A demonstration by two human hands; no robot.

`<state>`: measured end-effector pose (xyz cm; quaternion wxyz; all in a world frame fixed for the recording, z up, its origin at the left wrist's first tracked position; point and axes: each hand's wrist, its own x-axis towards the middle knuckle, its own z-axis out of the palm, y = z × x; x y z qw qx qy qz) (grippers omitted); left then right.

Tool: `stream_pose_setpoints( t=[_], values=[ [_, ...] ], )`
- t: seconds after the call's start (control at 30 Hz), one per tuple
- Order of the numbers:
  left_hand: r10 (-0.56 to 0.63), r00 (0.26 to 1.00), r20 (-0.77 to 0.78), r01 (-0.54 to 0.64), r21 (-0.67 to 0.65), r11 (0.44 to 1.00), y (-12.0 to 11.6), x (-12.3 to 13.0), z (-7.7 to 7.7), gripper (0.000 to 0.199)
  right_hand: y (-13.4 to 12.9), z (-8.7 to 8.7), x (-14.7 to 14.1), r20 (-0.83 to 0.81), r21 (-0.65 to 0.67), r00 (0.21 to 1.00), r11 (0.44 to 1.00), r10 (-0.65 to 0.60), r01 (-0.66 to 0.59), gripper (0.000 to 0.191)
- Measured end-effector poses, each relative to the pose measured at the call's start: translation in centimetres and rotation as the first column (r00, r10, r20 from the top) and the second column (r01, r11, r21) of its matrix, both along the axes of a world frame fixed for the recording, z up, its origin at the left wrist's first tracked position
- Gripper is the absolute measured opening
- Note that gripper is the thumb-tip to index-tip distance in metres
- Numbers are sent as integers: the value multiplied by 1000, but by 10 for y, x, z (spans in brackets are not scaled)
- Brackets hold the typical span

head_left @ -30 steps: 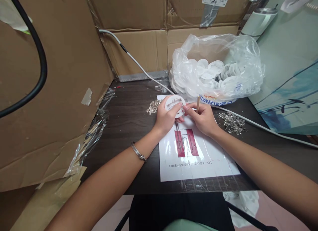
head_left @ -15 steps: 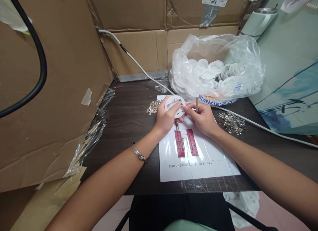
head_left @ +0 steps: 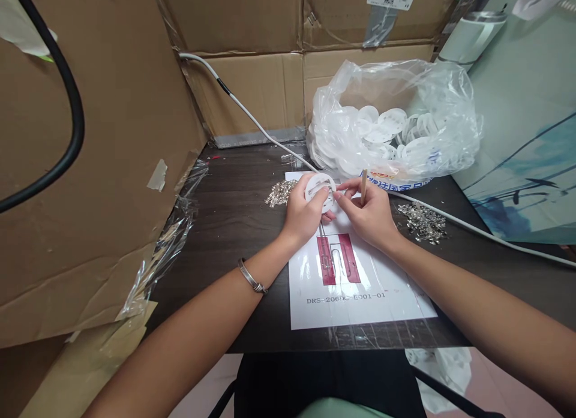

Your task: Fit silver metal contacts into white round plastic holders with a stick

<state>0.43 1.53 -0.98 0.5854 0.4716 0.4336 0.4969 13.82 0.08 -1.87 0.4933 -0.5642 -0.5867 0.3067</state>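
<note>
A round white plastic disc (head_left: 320, 193) with slots and small metal pieces is gripped in my left hand (head_left: 302, 211), the thumb lying across its face. My right hand (head_left: 369, 211) is closed beside it, thumb and index fingertip pinched at the disc's right edge. A thin wooden stick (head_left: 364, 187) rises between the right hand's fingers; its lower end is hidden. Whether a small metal piece sits in the pinch I cannot make out. Below the hands lies a white printed sheet (head_left: 360, 310) with a red and white drawing, taped to the desk.
Small metal parts lie in a left pile (head_left: 279, 193) and a right pile (head_left: 423, 222). A clear plastic bag (head_left: 463, 124) of white discs stands behind. A white cable (head_left: 252, 118) crosses the dark desk (head_left: 234, 196). Cardboard walls (head_left: 112, 136) border the left and back.
The disc has turned and tilted slightly in my left hand. My right hand has shifted a little, and the wooden stick has moved slightly right and up.
</note>
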Motion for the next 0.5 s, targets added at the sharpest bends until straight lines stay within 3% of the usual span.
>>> stream_pose_setpoints(
  t=[0.23,0.5],
  values=[
    [-32,999,-22,33,27,999,1,1,-6,22,-2,1,-1,104,96,994,995,-46,36,9],
    [-10,1000,-10,11,44,999,1,1,-5,16,-4,1,-1,22,18,998,998,-60,59,13]
  ],
)
